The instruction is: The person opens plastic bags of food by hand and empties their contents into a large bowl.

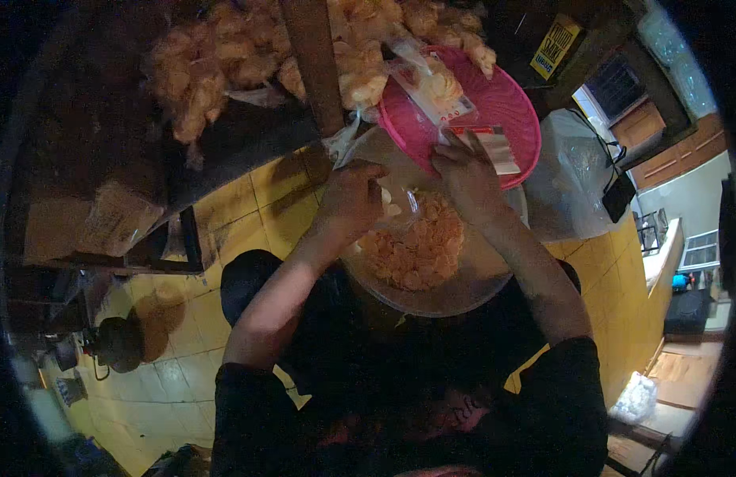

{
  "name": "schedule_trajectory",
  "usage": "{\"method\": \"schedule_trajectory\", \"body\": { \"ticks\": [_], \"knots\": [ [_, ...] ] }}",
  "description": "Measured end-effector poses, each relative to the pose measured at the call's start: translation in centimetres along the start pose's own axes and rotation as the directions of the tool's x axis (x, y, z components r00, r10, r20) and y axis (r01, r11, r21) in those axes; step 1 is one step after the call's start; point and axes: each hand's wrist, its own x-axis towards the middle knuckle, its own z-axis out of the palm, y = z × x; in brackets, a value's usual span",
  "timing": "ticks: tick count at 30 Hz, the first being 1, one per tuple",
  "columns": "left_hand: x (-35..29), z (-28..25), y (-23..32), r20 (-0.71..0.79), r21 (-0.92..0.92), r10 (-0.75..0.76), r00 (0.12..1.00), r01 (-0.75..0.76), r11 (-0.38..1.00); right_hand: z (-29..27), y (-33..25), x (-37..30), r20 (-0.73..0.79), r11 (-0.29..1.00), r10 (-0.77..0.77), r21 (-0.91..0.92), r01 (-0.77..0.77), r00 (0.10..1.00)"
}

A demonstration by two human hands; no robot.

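Note:
My left hand (348,195) is closed above the left side of a wide round basin. Pale pieces (390,205) show beside its fingers, but what it grips is hidden. My right hand (467,171) reaches over the near rim of a pink woven plastic basket (521,103). Its fingers are apart and touch a red and white flat packet (499,151) in there. A clear printed bag with pale chips (439,86) also lies in the basket. Below both hands, a heap of orange-brown chips (416,250) rests in the basin (491,278) at my lap.
Filled clear bags of pale chips (225,56) crowd the dark table (265,135) at the far left. A wooden post (312,63) rises beside the basket. A large whitish plastic sack (571,175) stands right of the basin. Yellow floor tiles (229,203) surround me.

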Motion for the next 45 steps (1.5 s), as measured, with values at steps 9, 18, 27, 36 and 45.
{"method": "schedule_trajectory", "body": {
  "ticks": [9,18,27,36,45],
  "knots": [
    [0.4,0.0,1.5,0.184,-0.524,-0.288,0.94,0.341,0.78,-3.7,-3.6,0.7,-0.144,0.905,0.055,0.424,0.011,0.988],
    [1.6,-1.6,-0.5,-0.201,-0.241,-0.096,0.975,0.046,0.969,-3.0,-4.2,-1.1,0.739,0.491,-0.176,0.638,-0.593,0.65],
    [1.1,-1.1,0.1,-0.269,-0.069,0.011,0.963,-0.03,0.997,10.3,-4.2,-3.8,0.949,0.968,-0.246,0.252,-0.005,0.197],
    [1.4,-1.4,0.4,-0.258,-0.13,0.093,0.962,-0.13,0.983,8.7,-5.0,-11.1,0.656,-0.409,-0.561,0.311,-0.858,0.505],
    [0.4,-1.6,-0.2,-0.123,-0.268,0.176,0.977,-0.204,0.942,-2.8,-5.2,0.6,0.785,0.611,-0.569,0.604,-0.512,0.247]
  ]
}}
